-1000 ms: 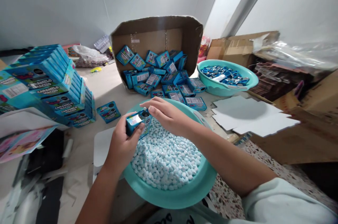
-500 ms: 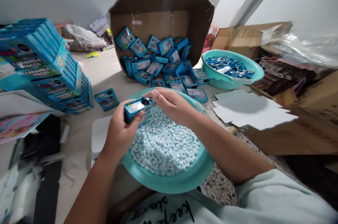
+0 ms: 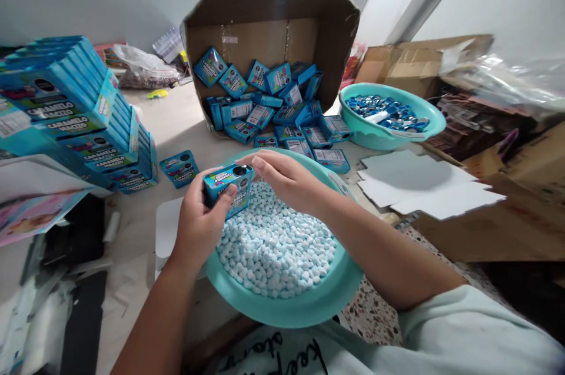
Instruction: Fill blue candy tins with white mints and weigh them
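My left hand (image 3: 200, 216) is closed around a small blue candy tin (image 3: 238, 201) printed "Caramelo Macizo", its thumb on the front. The tin is tilted, with a dark round hole in its top face. My right hand (image 3: 286, 178) curls over the tin's right end, fingers pressed together and fingertips at the hole. Whatever lies under those fingers is hidden. Both hands are above a turquoise basin (image 3: 282, 313) of small, pale blue-white round candies (image 3: 278, 251).
An open cardboard box (image 3: 260, 39) on its side spills blue tins. Tall stacks of tins (image 3: 88, 110) stand left, beside a single tin (image 3: 179, 169). Right are a second turquoise basin (image 3: 375, 136) of small blue and silver pieces, white card sheets (image 3: 424, 181) and cartons (image 3: 477, 234).
The tin has tipped slightly so more of its front shows, and moved a little left and down with my left hand. My right hand stays close to the hole. The whole view has shifted slightly.
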Demonstrator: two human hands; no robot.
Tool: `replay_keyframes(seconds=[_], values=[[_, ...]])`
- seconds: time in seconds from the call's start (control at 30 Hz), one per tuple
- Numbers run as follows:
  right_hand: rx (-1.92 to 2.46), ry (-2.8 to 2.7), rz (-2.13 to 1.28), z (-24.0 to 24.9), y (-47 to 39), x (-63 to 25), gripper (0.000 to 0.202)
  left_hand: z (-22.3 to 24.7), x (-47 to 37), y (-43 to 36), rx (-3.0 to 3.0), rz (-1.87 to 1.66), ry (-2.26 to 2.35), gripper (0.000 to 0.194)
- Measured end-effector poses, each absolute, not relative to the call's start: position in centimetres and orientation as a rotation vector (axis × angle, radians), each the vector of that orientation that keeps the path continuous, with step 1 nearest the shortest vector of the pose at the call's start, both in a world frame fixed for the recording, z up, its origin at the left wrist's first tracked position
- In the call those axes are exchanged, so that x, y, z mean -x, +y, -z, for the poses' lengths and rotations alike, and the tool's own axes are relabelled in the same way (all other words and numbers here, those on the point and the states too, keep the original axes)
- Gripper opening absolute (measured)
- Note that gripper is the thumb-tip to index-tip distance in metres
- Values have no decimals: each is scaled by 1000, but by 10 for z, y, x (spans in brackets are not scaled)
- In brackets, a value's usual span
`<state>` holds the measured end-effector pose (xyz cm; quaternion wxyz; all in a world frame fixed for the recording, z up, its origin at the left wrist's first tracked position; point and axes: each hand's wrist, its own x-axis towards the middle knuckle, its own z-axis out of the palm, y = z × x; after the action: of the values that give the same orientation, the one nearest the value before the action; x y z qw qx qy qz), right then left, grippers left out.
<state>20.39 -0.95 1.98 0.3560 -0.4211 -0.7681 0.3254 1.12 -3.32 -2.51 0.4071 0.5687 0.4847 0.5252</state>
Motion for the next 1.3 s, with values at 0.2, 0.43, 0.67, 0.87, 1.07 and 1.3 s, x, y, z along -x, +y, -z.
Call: replay_keyframes(seconds=[0.2, 0.43, 0.67, 0.87, 1.07, 1.3], values=[[1224, -1957, -788, -21, -8, -201, 47, 27, -11, -33, -1424, -1315, 1257, 44], [1111, -1998, -888, -24, -13, -201, 40, 28, -10, -33, -1420, -1324, 1245, 44], [1206, -1895, -928, -20, -14, -199, 43, 27, -10, -33, -1422, -1331, 1242, 45], [1192, -1876, -908, -18, -11, -199, 45, 25, -12, -34, -1447, -1383, 1204, 42], [1300, -1935, -851, -10, -7, -197, 41, 17, -15, -41, -1416, -1812, 1307, 48], [1525, -2835, -883, -9, -21, -185, 70, -2, 55, -35, -1429, -1856, 1490, 48]])
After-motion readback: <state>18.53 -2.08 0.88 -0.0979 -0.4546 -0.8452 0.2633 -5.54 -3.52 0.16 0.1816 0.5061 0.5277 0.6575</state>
